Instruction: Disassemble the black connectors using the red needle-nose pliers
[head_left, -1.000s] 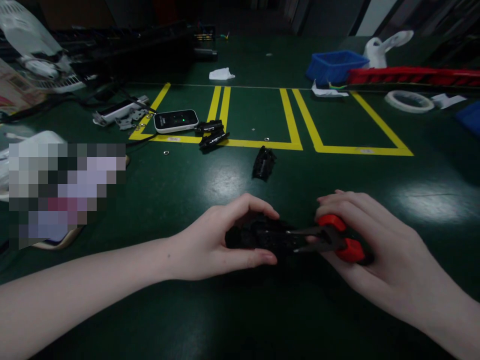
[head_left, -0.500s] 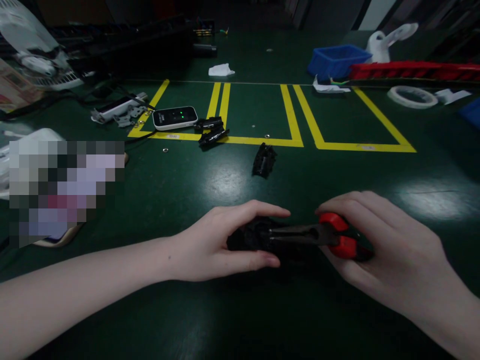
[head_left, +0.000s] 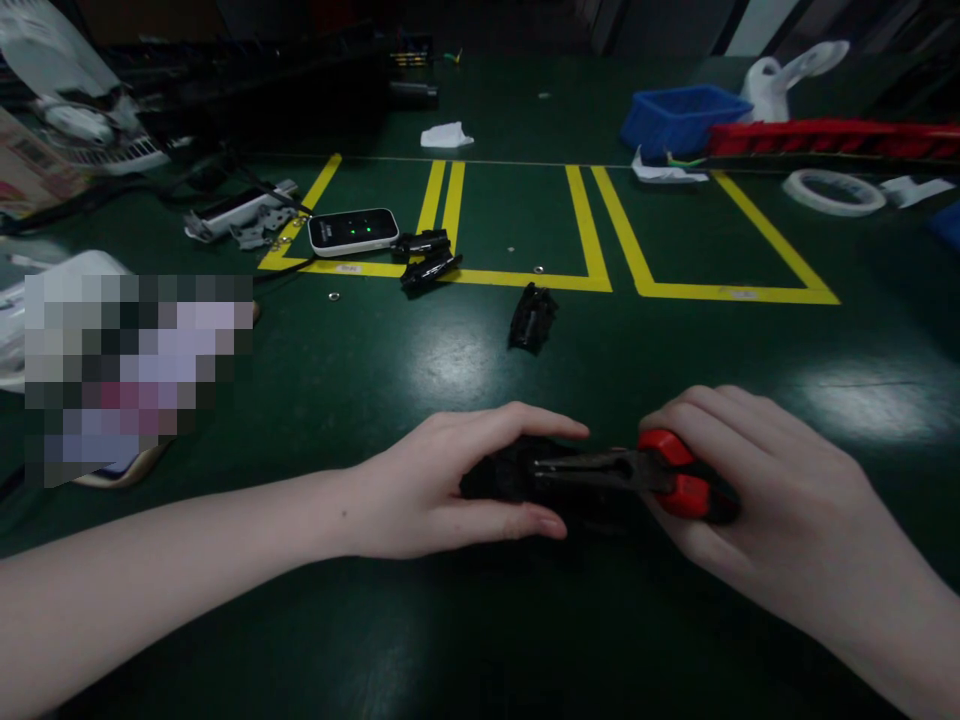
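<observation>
My left hand (head_left: 450,485) is wrapped round a black plastic part (head_left: 506,478) that rests on the green table (head_left: 480,620). My right hand (head_left: 757,500) grips red-handled pliers (head_left: 675,480); their dark jaws reach left into the black part, under my left fingers. The jaw tips are hidden in the dark part. A second black part (head_left: 531,318) lies apart on the table, beyond both hands.
Yellow tape lines (head_left: 592,235) mark boxes on the table. A small device with green lights (head_left: 352,231) and black clips (head_left: 427,262) lie at the left line. A blue bin (head_left: 679,118), a red tray (head_left: 832,138) and a tape roll (head_left: 834,192) stand at the back right. Clutter fills the left edge.
The pliers' jaws have closed and slid further left into the black part. My left fingers have stretched a little further over it. My right hand stays on the handles.
</observation>
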